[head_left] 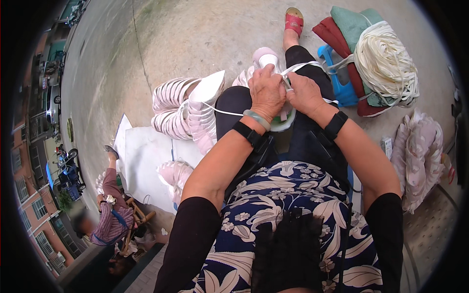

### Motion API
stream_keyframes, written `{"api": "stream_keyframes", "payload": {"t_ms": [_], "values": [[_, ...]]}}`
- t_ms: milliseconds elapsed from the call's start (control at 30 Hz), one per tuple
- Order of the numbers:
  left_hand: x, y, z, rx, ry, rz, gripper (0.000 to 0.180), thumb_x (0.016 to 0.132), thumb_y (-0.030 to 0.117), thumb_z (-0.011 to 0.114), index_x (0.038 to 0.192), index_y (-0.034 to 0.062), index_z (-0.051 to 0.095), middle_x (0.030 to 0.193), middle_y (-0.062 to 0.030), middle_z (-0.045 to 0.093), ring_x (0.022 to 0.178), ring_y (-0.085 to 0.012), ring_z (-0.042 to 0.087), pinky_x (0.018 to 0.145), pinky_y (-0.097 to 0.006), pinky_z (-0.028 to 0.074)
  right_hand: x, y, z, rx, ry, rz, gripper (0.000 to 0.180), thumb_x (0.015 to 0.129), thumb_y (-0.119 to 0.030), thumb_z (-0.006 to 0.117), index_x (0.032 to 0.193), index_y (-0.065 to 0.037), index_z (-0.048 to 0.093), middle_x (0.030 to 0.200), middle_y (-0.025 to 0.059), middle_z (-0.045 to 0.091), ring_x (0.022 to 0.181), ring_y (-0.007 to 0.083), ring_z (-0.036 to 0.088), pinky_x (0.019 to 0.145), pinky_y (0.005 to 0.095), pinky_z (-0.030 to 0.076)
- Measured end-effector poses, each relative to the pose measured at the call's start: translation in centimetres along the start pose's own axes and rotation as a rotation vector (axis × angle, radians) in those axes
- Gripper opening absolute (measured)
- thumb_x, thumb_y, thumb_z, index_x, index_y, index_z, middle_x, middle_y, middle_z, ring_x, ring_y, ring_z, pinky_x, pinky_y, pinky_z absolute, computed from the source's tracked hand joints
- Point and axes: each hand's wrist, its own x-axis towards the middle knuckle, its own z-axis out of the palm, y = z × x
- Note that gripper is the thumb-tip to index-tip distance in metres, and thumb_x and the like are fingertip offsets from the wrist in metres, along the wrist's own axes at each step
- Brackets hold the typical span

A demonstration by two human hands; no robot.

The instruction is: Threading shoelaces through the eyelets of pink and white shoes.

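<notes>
My left hand (267, 92) and my right hand (305, 94) meet above my knees, fingers closed around a flat white strap (299, 67). One length of the strap trails right toward a large coil. A thin white cord (222, 112) runs from my left wrist area to a pale pink layered stack (201, 117) at the left. Just beyond my hands lies another pink and white piece (266, 57), shoe-like in shape, partly hidden by my fingers. Below the hands a round, green-white rim (284, 123) shows between my legs. The exact grip of the fingertips is hidden.
A coil of white strap (387, 61) rests against folded red and green cloth (359, 29) on a blue stool (342, 90). More pink bundles (417, 156) lie at right. A white sheet (146, 151) covers ground at left; beyond it a person (115, 219) sits.
</notes>
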Motion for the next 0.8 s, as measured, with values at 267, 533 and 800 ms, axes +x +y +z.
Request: {"api": "stream_keyframes", "payload": {"t_ms": [267,533,800], "values": [[-0.3,0.6,-0.1,-0.058,-0.033,-0.017,0.013,0.066,0.014,0.060,0.076,0.0074,0.065,0.114,-0.0135,0.055,0.097,-0.0305,0.052,0.081,-0.042,0.039,-0.1,1.1,-0.4,0.089,-0.036,-0.029,0.020,0.068,-0.012,0.055,0.086,-0.004,0.052,0.078,0.0185,0.059,0.080,0.0389,0.057,0.070,0.0469,0.044],[1.0,1.2,0.1,-0.007,-0.143,-0.023,0.010,0.067,0.010,0.057,0.073,0.0033,0.062,0.113,-0.0162,0.053,0.095,-0.0339,0.052,0.081,-0.044,0.040,0.1,1.7,-1.0,0.211,-0.148,0.080,0.022,0.068,-0.013,0.056,0.089,-0.007,0.056,0.080,0.0160,0.061,0.082,0.0358,0.059,0.071,0.0436,0.046],[1.2,1.3,-0.1,0.006,-0.116,-0.020,0.010,0.068,0.006,0.053,0.073,0.0001,0.059,0.114,-0.0213,0.049,0.102,-0.0403,0.045,0.085,-0.047,0.037,-0.1,1.5,-0.2,0.262,-0.059,0.079,0.031,0.068,-0.010,0.056,0.098,-0.004,0.053,0.079,0.0174,0.061,0.082,0.0355,0.059,0.073,0.0430,0.046]]}}
